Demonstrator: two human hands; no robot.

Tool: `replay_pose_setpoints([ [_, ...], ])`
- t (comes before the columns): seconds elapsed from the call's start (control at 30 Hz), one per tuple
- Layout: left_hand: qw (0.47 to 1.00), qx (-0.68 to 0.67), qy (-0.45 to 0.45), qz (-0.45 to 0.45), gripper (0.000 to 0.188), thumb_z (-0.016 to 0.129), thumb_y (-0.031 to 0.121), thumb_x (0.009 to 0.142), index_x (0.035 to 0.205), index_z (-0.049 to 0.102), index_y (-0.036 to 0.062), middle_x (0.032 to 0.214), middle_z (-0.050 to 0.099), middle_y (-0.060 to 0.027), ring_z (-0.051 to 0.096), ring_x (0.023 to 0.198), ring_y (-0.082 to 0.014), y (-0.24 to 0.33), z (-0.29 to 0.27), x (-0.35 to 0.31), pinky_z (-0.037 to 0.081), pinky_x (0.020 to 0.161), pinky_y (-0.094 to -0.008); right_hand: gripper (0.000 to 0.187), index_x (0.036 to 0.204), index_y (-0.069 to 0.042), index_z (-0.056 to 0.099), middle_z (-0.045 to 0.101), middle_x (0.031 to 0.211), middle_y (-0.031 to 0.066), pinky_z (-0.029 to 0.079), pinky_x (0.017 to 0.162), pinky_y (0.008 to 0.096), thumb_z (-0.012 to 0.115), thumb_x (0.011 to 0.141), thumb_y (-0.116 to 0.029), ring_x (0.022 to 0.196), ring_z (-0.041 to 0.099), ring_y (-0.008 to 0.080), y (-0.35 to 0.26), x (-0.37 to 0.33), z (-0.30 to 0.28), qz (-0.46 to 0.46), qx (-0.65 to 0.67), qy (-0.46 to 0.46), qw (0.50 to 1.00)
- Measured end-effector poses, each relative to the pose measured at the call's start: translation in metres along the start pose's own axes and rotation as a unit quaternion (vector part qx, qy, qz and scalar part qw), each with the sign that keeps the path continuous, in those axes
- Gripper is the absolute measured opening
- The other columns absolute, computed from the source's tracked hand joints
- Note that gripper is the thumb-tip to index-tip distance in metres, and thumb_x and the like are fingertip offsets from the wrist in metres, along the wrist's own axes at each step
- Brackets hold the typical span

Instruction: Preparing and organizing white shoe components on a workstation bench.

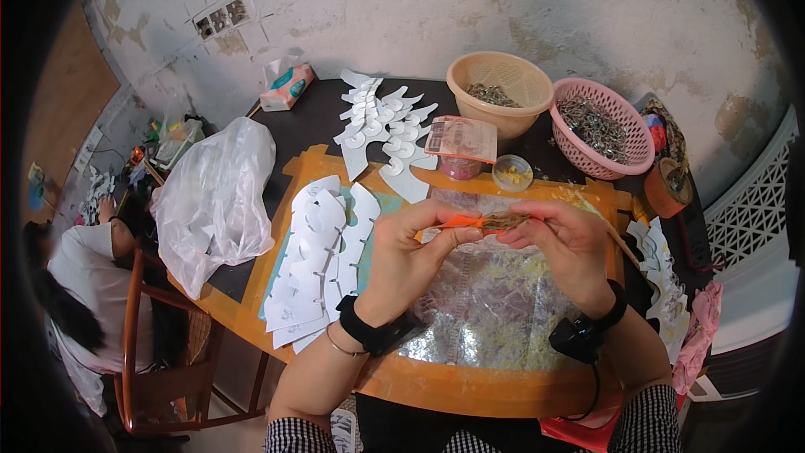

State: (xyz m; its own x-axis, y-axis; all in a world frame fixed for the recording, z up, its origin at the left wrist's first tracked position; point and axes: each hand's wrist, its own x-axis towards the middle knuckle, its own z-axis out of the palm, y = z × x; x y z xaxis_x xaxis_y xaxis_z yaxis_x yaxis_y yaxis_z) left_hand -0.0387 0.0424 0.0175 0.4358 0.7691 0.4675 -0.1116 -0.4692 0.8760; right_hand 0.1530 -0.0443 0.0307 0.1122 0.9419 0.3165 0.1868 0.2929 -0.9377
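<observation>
While the left hand (404,253) pinches it, an orange strip (463,221) points rightward.

Glossy plastic sheet (495,331), rough wall (377,13)

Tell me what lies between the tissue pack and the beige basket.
The head view shows white cut-out pieces between the tissue pack and beige basket.

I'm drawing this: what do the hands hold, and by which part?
A small orange-and-brown thing, kind unclear: the left hand pinches its orange part, the right hand its brownish part.
</observation>
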Motion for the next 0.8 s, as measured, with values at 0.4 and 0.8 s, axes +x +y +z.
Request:
replay_pose_setpoints([
  [0.4,0.998,0.026,-0.022,-0.043,0.011,0.075,0.002,0.079,0.089,0.071,0.0001,0.081,0.071,-0.0035,0.064,0.075,-0.0074,0.003,-0.002,0.001,0.050,0.070,-0.0222,0.021,0.116,0.005,0.061,0.070,0.095,0.0125,0.057,0.074,0.0245,0.055,0.097,-0.003,0.085,0.071,0.0161,0.002,0.000,0.001,0.005,0.015,-0.003,1.000],
  [0.8,0.981,-0.122,-0.067,-0.138,0.021,0.069,0.012,0.090,0.106,0.065,-0.0007,0.086,0.068,-0.0009,0.060,0.075,-0.0056,-0.001,0.001,0.004,0.049,0.066,-0.0218,0.016,0.102,0.008,0.059,0.069,0.089,0.0118,0.057,0.065,0.0224,0.057,0.097,-0.007,0.078,0.071,0.0160,0.004,0.001,0.003,0.064,0.016,0.004,0.998],
])
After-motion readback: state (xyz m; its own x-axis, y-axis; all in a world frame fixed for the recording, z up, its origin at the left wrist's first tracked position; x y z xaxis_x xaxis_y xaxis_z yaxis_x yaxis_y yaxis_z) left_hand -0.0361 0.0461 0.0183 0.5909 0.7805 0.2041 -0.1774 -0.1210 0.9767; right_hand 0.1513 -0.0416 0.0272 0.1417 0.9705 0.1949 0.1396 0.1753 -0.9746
